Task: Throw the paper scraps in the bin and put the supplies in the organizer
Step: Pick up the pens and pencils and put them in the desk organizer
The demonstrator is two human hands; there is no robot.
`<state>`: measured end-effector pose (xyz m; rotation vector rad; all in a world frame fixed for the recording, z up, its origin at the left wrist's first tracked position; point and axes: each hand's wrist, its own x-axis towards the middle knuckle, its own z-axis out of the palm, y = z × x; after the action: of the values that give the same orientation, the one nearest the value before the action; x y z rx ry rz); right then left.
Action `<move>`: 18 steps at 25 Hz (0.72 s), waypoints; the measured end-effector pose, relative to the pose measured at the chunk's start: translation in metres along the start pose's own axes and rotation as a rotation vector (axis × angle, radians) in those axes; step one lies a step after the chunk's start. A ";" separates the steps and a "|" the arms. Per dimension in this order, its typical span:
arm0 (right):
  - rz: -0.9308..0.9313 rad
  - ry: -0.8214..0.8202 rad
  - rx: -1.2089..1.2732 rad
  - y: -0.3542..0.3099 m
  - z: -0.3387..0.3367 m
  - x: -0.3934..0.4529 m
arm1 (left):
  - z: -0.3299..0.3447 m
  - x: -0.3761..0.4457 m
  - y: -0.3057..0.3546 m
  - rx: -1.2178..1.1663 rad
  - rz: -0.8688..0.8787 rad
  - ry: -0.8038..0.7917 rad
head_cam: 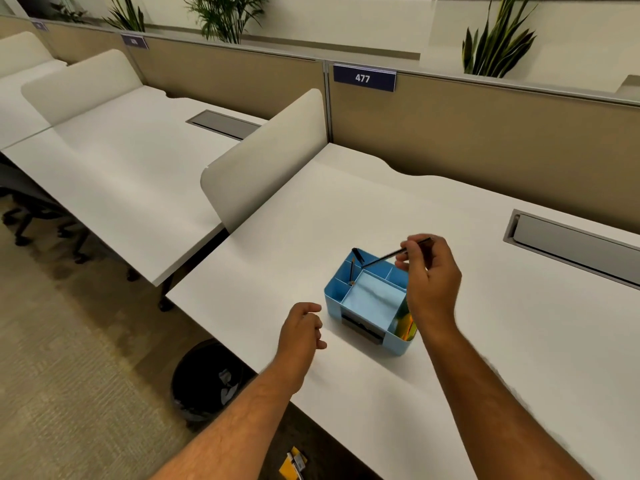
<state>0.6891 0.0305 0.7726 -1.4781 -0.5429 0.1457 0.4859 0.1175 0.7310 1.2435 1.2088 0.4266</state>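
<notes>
The white worktop (398, 202) runs from the near left edge to the partition at the rear, where a sign (363, 78) reads 477. A grey cable hatch (575, 247) is set into the worktop at its far right side.

On the floor below the worktop's near left edge stands a black bin (204, 379); pale paper scraps (227, 384) lie inside it. A yellow item (293, 465) lies on the floor under the near edge; its nature cannot be determined.

The blue organizer (372, 301) sits on the worktop near the near edge, roughly at mid-width. Its large central compartment appears bare. A dark pencil (352, 270) stands tilted in a far left compartment, with a second dark object (357, 255) beside it at the far corner. Yellow and green items (406, 323) fill the near right compartment. A dark object shows in the front slot; it is too blurred to identify.

The right hand (431, 282) is above the organizer's right side, thumb and fingers pinched closed on a thin black pen (394, 253), whose lower end slants toward the organizer's far compartments.

The left hand (301, 329) hangs over the worktop just left of the organizer, fingers loosely curled, holding nothing and not touching the organizer.
</notes>
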 end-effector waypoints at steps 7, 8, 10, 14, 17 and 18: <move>0.084 -0.526 -0.488 0.036 0.048 0.020 | 0.005 0.008 0.011 -0.214 0.018 -0.109; 0.095 -0.548 -0.519 0.037 0.048 0.019 | 0.009 0.010 0.015 -0.195 0.047 -0.075; 0.074 -0.444 -0.504 0.032 0.041 0.012 | 0.016 0.016 0.022 -0.136 0.107 -0.036; 0.009 -0.259 -0.383 0.020 0.026 -0.015 | 0.028 0.018 0.027 -0.037 0.237 -0.085; 0.120 -0.439 -0.384 0.019 0.027 -0.037 | 0.032 0.018 0.026 0.118 0.340 -0.074; 0.141 -0.443 -0.364 0.020 0.029 -0.041 | 0.031 0.018 0.026 0.145 0.364 -0.060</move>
<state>0.6455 0.0415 0.7422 -1.8523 -0.8541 0.5160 0.5287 0.1261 0.7407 1.5993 0.9757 0.5707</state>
